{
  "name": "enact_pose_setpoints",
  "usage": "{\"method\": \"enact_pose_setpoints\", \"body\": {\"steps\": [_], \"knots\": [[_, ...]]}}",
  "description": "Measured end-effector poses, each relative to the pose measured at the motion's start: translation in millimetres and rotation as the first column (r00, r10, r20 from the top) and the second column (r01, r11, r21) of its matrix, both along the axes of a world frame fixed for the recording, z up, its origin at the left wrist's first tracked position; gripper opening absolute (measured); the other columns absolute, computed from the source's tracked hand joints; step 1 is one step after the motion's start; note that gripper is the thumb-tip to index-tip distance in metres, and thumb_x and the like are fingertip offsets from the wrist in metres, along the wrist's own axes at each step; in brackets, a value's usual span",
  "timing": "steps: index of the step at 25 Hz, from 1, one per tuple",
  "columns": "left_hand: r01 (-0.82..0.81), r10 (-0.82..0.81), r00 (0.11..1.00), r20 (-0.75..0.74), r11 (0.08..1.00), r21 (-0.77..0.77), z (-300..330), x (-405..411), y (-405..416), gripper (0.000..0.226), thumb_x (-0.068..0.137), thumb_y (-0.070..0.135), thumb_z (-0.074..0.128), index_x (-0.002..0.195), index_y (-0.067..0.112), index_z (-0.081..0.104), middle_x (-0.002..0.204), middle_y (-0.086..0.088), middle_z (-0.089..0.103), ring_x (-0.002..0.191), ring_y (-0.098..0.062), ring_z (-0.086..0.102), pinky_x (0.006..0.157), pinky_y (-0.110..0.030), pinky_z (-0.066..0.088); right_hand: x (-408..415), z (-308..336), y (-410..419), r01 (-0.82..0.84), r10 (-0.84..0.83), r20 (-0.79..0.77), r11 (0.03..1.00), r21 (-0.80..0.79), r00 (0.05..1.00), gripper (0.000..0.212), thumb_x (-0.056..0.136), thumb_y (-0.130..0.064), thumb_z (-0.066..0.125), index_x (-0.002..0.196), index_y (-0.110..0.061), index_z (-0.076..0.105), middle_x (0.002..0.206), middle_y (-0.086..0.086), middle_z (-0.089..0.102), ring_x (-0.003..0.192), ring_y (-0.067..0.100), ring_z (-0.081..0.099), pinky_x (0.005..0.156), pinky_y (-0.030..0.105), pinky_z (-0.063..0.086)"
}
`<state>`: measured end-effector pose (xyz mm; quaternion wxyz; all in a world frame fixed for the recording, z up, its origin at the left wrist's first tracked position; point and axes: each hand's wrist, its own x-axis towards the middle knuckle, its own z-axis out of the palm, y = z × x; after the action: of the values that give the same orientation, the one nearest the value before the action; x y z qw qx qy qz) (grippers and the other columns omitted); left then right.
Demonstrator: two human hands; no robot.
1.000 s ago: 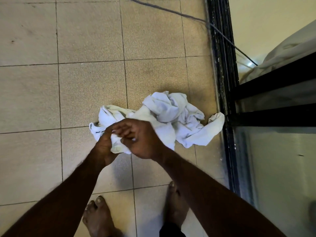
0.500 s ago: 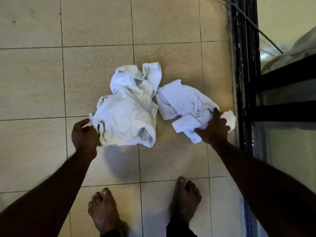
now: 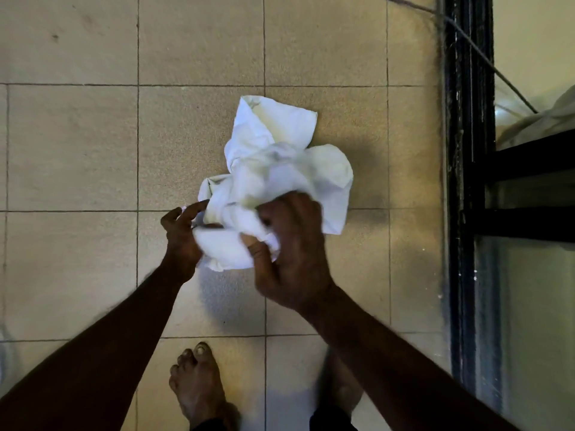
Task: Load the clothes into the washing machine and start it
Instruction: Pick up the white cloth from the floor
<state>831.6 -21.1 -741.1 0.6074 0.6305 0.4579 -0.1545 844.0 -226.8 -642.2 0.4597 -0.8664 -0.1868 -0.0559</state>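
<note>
A bundle of crumpled white clothes (image 3: 280,169) is gathered between both my hands over the tiled floor. My left hand (image 3: 182,237) grips the bundle's lower left side. My right hand (image 3: 292,253) is closed on its lower right side, with cloth bunched under the fingers. The upper part of the cloth hangs loose beyond my hands. Whether the bundle still touches the floor I cannot tell. No washing machine is in view.
Beige floor tiles (image 3: 77,150) fill the view. A black door frame (image 3: 466,181) runs down the right side, with glass panels and pale fabric (image 3: 541,122) behind it. A thin cable (image 3: 485,57) crosses the top right. My bare feet (image 3: 199,387) stand below the bundle.
Half a second ago my hands were apart, each on a separate end of the spread clothes. They have come together and the clothes are bunched into one bundle between them.
</note>
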Motion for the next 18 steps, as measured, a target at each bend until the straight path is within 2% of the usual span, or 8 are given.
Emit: {"method": "enact_pose_setpoints", "body": {"steps": [3,4,6,7,9,11,14,18], "knots": [[-0.060,0.073,0.997,0.033,0.952,-0.301,10,-2,11,0.057,0.077,0.053,0.072,0.115,0.011,0.070,0.122,-0.018,0.063,0.120,-0.037,0.060,0.099,-0.046,0.051,10,-4,10,-0.461,0.421,-0.365,0.887,-0.028,0.831,0.032,0.091,-0.039,0.072,0.106,-0.011,0.075,0.101,0.005,0.071,0.091,0.017,0.063,0.085,0.037,0.052],[-0.149,0.190,0.981,0.043,0.876,-0.459,14,-4,13,0.062,0.075,0.063,0.070,0.112,0.013,0.074,0.114,-0.014,0.066,0.113,-0.035,0.063,0.095,-0.045,0.054,19,-12,3,-0.493,0.427,-0.456,0.869,-0.029,0.780,0.030,0.089,-0.041,0.075,0.104,-0.015,0.078,0.100,0.002,0.075,0.085,0.011,0.066,0.082,0.038,0.057],[-0.211,0.259,0.966,0.002,0.792,-0.572,13,-9,20,0.062,0.074,0.061,0.074,0.117,0.017,0.073,0.118,-0.011,0.066,0.114,-0.032,0.065,0.094,-0.047,0.055,41,-35,-17,-0.257,0.188,-0.420,0.960,-0.113,0.888,0.036,0.084,-0.041,0.081,0.112,-0.018,0.077,0.109,0.003,0.076,0.092,0.015,0.070,0.085,0.043,0.058],[-0.144,0.172,0.985,0.006,0.843,-0.518,12,-11,22,0.070,0.070,0.052,0.080,0.130,0.019,0.066,0.131,-0.010,0.063,0.114,-0.028,0.065,0.091,-0.045,0.056,55,-49,-29,-0.112,0.020,-0.357,0.965,-0.238,0.934,0.057,0.079,-0.046,0.084,0.127,-0.018,0.070,0.126,0.008,0.069,0.111,0.023,0.066,0.097,0.048,0.054],[0.286,-0.285,0.958,0.031,0.948,-0.141,9,-13,22,0.120,0.051,0.047,0.087,0.155,0.030,0.030,0.159,-0.009,0.033,0.133,-0.024,0.048,0.103,-0.044,0.049,82,-77,-46,-0.032,-0.177,-0.343,0.850,-0.526,0.923,0.111,0.063,-0.067,0.085,0.156,-0.025,0.040,0.160,0.018,0.035,0.145,0.037,0.037,0.116,0.051,0.038],[0.604,-0.610,0.792,-0.025,0.777,0.178,-2,-18,10,0.154,0.029,0.058,0.082,0.159,0.029,0.005,0.162,-0.011,0.008,0.150,-0.024,0.015,0.120,-0.039,0.024,104,-101,-50,-0.099,-0.179,-0.465,0.852,-0.514,0.867,0.136,0.054,-0.069,0.089,0.163,-0.030,0.019,0.169,0.023,0.006,0.156,0.042,0.012,0.120,0.057,0.028],[0.535,-0.567,0.824,0.008,0.781,0.322,-23,-23,1,0.149,0.033,0.061,0.071,0.159,0.023,0.001,0.157,-0.018,0.004,0.150,-0.027,0.012,0.112,-0.030,0.024,124,-125,-39,-0.204,-0.084,-0.669,0.918,-0.340,0.739,0.157,0.038,-0.079,0.084,0.164,-0.032,0.003,0.170,0.022,-0.008,0.156,0.045,-0.009,0.124,0.064,0.014],[0.535,-0.569,0.817,-0.091,0.691,0.487,-46,-34,9,0.127,0.056,0.047,0.071,0.159,0.013,0.005,0.155,-0.019,0.027,0.138,-0.032,0.038,0.102,-0.028,0.035,111,-143,-11,-0.359,-0.087,-0.732,0.829,-0.430,0.676,0.160,0.041,-0.068,0.093,0.163,-0.037,-0.007,0.171,0.019,-0.007,0.158,0.043,-0.005,0.126,0.060,0.008]]}}
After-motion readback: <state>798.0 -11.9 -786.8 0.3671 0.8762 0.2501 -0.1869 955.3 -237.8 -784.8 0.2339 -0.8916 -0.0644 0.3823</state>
